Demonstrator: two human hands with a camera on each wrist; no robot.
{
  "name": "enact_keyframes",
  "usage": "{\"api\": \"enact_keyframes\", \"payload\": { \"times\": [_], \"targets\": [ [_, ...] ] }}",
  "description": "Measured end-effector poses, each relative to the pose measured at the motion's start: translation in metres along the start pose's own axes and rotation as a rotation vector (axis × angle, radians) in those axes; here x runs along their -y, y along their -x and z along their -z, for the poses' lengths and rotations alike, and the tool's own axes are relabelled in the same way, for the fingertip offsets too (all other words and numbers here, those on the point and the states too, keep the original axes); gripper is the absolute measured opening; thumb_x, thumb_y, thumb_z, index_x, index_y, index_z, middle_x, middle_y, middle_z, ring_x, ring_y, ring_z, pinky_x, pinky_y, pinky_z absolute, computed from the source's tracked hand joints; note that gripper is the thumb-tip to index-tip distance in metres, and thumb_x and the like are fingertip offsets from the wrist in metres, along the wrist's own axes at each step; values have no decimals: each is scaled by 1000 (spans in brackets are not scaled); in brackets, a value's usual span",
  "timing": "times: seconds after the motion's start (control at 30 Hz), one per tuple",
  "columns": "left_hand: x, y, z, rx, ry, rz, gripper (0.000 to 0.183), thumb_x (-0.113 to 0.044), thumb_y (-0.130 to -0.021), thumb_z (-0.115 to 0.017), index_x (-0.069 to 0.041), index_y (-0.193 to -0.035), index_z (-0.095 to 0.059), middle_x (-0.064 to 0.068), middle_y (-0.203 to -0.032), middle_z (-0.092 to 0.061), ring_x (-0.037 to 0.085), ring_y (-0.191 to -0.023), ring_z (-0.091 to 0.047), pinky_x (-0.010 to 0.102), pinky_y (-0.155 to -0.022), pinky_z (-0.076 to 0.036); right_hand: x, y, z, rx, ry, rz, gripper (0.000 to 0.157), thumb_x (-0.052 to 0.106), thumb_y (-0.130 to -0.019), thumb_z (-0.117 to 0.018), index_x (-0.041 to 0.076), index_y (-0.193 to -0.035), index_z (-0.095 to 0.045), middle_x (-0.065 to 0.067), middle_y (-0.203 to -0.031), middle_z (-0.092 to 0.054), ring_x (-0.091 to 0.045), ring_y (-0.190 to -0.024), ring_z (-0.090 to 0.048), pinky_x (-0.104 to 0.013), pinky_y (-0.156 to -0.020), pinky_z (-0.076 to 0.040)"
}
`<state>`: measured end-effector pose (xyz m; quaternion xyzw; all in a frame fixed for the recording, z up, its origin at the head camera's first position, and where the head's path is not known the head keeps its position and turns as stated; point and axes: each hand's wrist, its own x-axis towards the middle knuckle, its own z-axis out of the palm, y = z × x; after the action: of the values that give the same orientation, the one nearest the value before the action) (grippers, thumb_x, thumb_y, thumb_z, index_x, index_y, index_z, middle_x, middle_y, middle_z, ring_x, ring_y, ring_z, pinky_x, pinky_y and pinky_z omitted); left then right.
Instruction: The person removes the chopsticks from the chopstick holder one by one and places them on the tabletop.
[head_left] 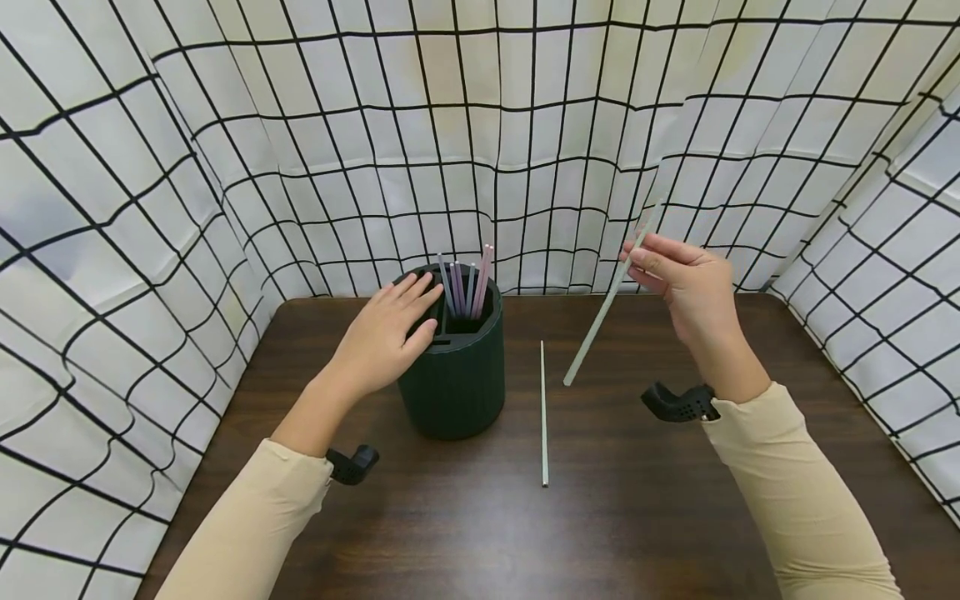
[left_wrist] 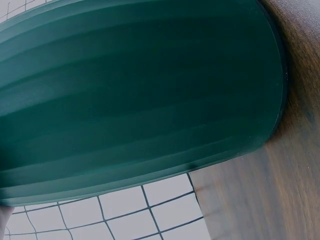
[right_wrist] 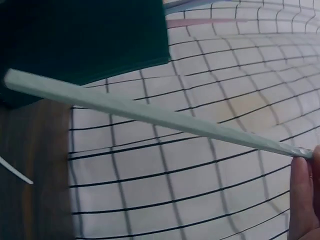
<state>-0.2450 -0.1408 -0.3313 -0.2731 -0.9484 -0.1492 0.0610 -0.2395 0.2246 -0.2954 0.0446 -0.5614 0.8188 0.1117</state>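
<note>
A dark green ribbed utensil holder (head_left: 452, 392) stands upright on the table, its top split into compartments. Several blue, purple and pink chopsticks (head_left: 480, 287) rise from its right compartment. My left hand (head_left: 384, 337) rests over the holder's left rim with the fingers extended; the left wrist view is filled by the holder's ribbed wall (left_wrist: 135, 95). To the right, my right hand (head_left: 686, 279) pinches a pale green chopstick (head_left: 603, 317) between thumb and fingers, tilted with its thick end down. In the right wrist view, this chopstick (right_wrist: 150, 114) slants across. Another pale green chopstick (head_left: 543, 417) lies between holder and right hand.
The brown wooden table (head_left: 480, 533) reaches toward me. White cloth walls with a black grid (head_left: 562, 133) enclose its back and both sides. A black wrist mount (head_left: 678, 404) sits on the right wrist and another wrist mount (head_left: 351, 465) on the left.
</note>
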Motion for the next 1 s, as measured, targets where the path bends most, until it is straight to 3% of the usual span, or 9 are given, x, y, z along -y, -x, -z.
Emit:
{"api": "enact_keyframes", "payload": {
  "times": [0.13, 0.3, 0.4, 0.47, 0.57, 0.63, 1.0],
  "targets": [
    [0, 1, 0, 2, 2, 7, 56, -35, -105, -37, -13, -156, -35, 9, -165, -26, 30, -155, -17, 49, -128, -11, -20, -6, 12, 38, 43, -170, 17, -2, -86, -72, 10, -93, -80, -2, -88, -79, -12, -86, -77, -22, -77, -61],
    [1, 2, -1, 3, 4, 10, 56, -35, -105, -36, -12, -156, -34, 10, -165, -26, 30, -155, -17, 49, -128, -11, -48, -9, 23, 55, 103, -317, 20, -2, -89, -68, 14, -89, -78, 0, -86, -79, -11, -85, -76, -22, -80, -60],
    [1, 2, -1, -3, -1, 6, 56, -35, -105, -36, -12, -156, -35, 11, -164, -27, 31, -155, -18, 50, -128, -12, -64, -10, 28, 61, 170, -380, 16, -1, -91, -66, 9, -100, -75, 2, -85, -78, -9, -84, -76, -22, -81, -60],
    [1, 2, -1, -12, -2, 1, 56, -35, -104, -36, -11, -155, -35, 12, -164, -29, 31, -155, -19, 50, -128, -12, -74, -10, 31, 75, 212, -419, 23, -1, -93, -65, 2, -115, -69, 3, -86, -78, -8, -84, -76, -23, -83, -60],
    [1, 2, 0, -18, 0, -5, 56, -34, -104, -35, -11, -155, -35, 12, -163, -29, 32, -155, -19, 51, -127, -12, -87, -9, 35, 107, 263, -473, 44, 0, -94, -63, -9, -136, -53, 6, -87, -77, -6, -85, -75, -24, -87, -59],
    [0, 1, 0, -18, 0, -5, 56, -34, -104, -36, -11, -155, -35, 11, -164, -29, 31, -155, -19, 51, -128, -12, -94, -8, 37, 119, 279, -504, 50, 0, -94, -63, -13, -140, -47, 6, -87, -77, -6, -85, -75, -26, -89, -58],
    [-1, 0, 0, -12, 1, -4, 56, -35, -105, -36, -12, -156, -35, 10, -164, -27, 31, -155, -18, 50, -128, -11, -132, -12, 49, 129, 347, -570, 47, -1, -96, -60, -15, -139, -46, 6, -84, -76, -7, -83, -75, -33, -93, -56]
  ]
}}
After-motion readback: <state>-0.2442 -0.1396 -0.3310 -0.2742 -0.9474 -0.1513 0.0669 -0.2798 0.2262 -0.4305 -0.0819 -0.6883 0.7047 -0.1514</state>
